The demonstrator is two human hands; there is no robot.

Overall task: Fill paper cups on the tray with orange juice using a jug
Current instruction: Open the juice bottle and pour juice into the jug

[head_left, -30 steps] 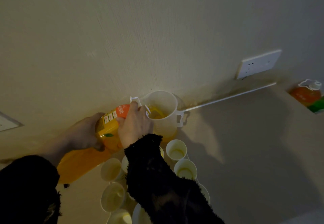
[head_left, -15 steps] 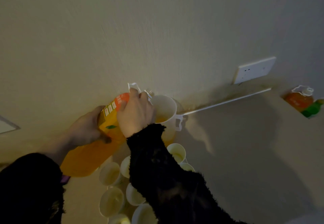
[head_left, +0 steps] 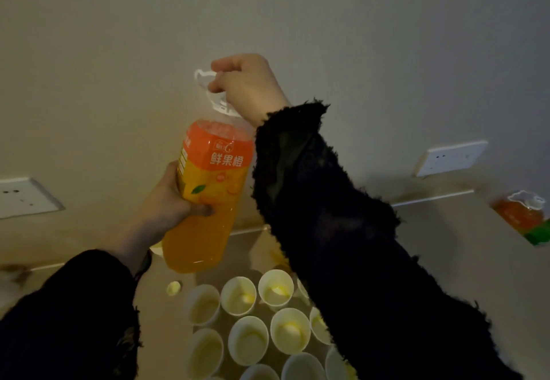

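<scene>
A large orange juice bottle (head_left: 208,195) with an orange label is held nearly upright above the counter. My left hand (head_left: 169,201) grips its body from the left. My right hand (head_left: 247,82) holds the white carry handle (head_left: 205,82) at the bottle's neck, fingers curled round it. Below stand several white paper cups (head_left: 247,296), most with a little yellow juice at the bottom. The jug is hidden behind my right black sleeve (head_left: 342,230). The tray under the cups cannot be made out.
A small yellow bottle cap (head_left: 173,288) lies on the counter left of the cups. A second orange juice bottle (head_left: 520,213) lies at the right edge. Wall sockets (head_left: 449,157) (head_left: 20,196) sit on the wall behind the counter.
The bottle has swung from tilted over the jug to nearly upright and risen. My right hand moved up to its carry handle. The jug has gone out of sight behind my sleeve.
</scene>
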